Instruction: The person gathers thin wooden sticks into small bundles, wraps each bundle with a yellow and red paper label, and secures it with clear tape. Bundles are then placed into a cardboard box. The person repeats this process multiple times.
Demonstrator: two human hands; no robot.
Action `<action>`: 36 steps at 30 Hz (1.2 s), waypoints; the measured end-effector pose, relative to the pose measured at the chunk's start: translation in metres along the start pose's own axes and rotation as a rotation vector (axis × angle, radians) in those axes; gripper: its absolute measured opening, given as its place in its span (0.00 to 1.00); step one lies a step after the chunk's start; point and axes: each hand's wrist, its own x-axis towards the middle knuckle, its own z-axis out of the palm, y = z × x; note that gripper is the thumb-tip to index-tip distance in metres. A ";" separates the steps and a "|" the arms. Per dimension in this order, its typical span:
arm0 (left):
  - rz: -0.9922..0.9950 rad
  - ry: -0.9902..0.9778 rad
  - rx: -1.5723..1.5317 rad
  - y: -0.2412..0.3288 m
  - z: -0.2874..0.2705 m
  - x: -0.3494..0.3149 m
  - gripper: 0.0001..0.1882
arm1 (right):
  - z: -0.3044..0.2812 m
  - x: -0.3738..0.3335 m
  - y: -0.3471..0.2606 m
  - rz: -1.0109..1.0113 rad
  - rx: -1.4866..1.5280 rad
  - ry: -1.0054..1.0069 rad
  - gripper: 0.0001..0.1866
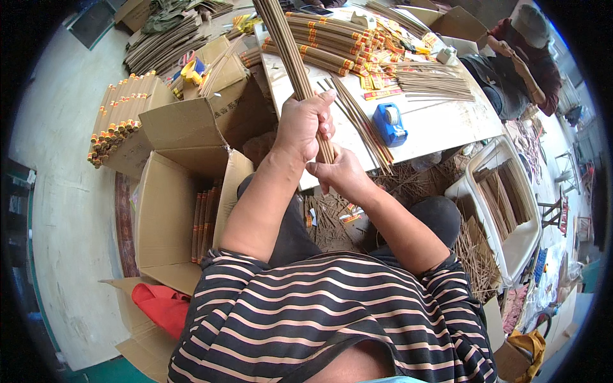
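White table, beyond the person's knees. Open cardboard box, left of the person, with banded bundles standing inside. White tub, to the right, containing brown sticks. Pile of wrapped bundles, with red and yellow bands, on the far part of the table. Long bundle of thin brown sticks, held tilted at the near table edge; its upper end leaves the view. Left hand, closed around the bundle; right hand, gripping its lower end. Blue tape dispenser, on the table, right of both hands.
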 end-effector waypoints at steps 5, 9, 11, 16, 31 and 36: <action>-0.037 -0.009 0.018 0.023 -0.007 -0.006 0.11 | -0.019 -0.023 0.007 0.048 -0.250 -0.302 0.15; -0.154 -0.125 0.157 0.024 -0.012 -0.033 0.11 | -0.046 -0.021 -0.010 -0.103 -0.020 -0.042 0.23; -0.274 -0.159 0.232 0.016 -0.008 -0.050 0.12 | -0.041 -0.019 -0.032 -0.266 0.102 0.045 0.25; -0.490 -0.309 0.375 -0.008 0.008 -0.078 0.08 | -0.018 -0.016 -0.051 -0.307 0.374 0.039 0.15; -0.507 -0.308 0.580 -0.032 -0.002 -0.073 0.10 | -0.011 -0.018 -0.038 -0.206 0.775 0.311 0.14; -0.523 -0.320 0.559 -0.031 -0.004 -0.075 0.11 | -0.007 -0.021 -0.038 -0.195 0.757 0.316 0.15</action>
